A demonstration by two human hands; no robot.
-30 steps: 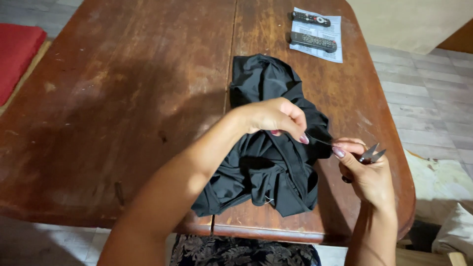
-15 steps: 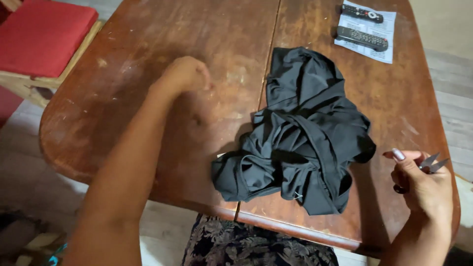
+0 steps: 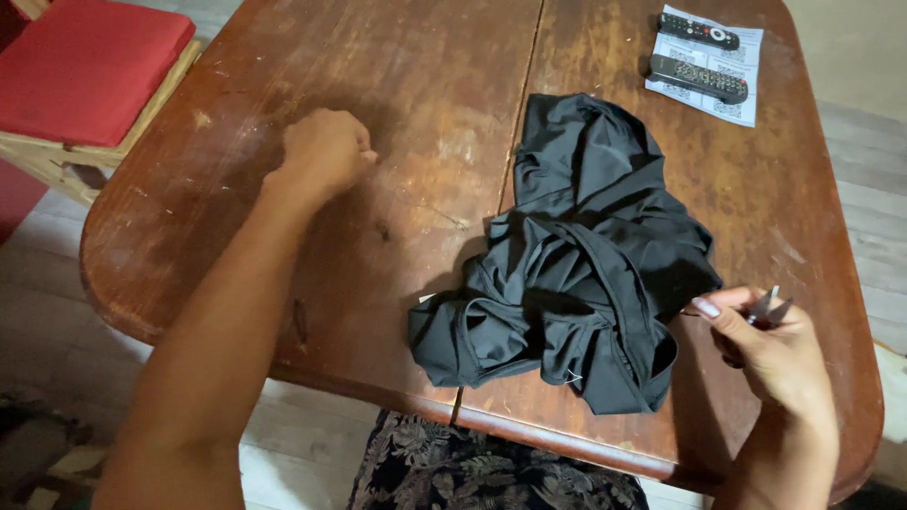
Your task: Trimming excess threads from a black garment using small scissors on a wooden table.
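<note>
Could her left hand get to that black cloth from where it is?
Probably yes: the left hand rests fisted on bare wooden table, and nothing lies between it and the black garment.

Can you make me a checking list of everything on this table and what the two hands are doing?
Surface: wooden table, worn and scratched, with a seam down the middle.
Job's things: black garment bunched up on the table; small metal scissors in the right hand.
Clutter: two remote controls lying on a printed paper sheet at the far corner.
Hands: left hand closed in a fist, resting on the bare wood, apart from the garment; right hand holds the scissors beside the garment.
Cables: nothing seen.
Surroundings: red cushioned chair at the far left; pale floor around the table.
</note>
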